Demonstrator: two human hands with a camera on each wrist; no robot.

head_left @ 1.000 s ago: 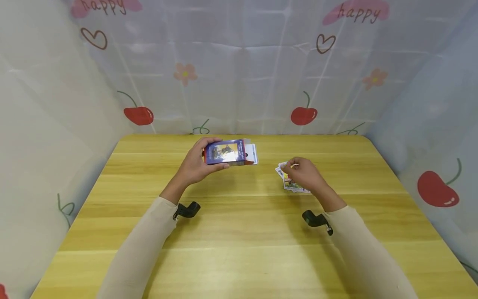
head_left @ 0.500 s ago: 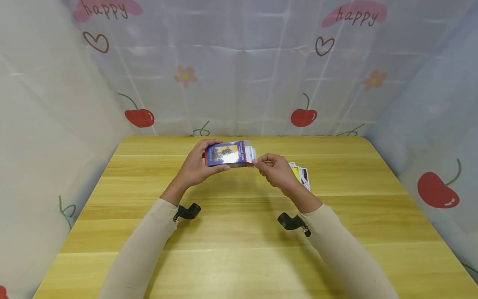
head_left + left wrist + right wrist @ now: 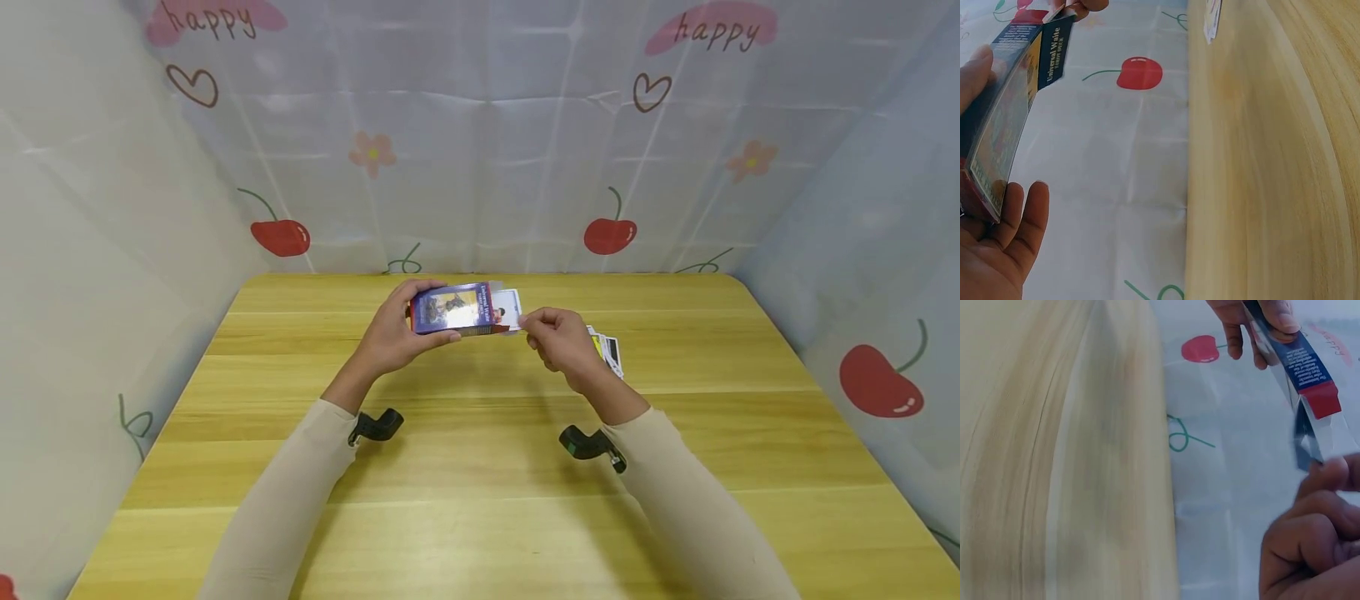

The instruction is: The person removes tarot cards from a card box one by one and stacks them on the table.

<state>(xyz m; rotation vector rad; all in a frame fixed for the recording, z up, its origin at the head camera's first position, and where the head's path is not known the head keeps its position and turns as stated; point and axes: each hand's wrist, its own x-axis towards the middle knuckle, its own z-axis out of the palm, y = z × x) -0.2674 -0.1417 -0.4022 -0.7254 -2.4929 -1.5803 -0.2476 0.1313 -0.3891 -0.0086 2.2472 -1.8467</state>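
In the head view my left hand (image 3: 386, 337) grips a blue and red tarot card box (image 3: 450, 308), thumb along the near side and fingers round the far side. The box is held above the table with its end facing right. A white-edged card (image 3: 507, 308) sticks out of that end, with part of a picture showing. My right hand (image 3: 566, 346) pinches its near right corner between thumb and forefinger, the other fingers curled. In the right wrist view a dark flap (image 3: 1305, 440) hangs at the box's end, close to the right fingertips.
A loose pile of cards (image 3: 611, 354) lies on the wooden table (image 3: 480, 500), partly hidden behind the right hand. Dark wrist mounts (image 3: 378, 423) stick out from both sleeves. A printed cloth (image 3: 480, 167) hangs behind the table.
My right hand has moved left from the card pile to the box's end, then slightly back to the right. The card now sticks out further than half a second ago. The left hand barely moves.
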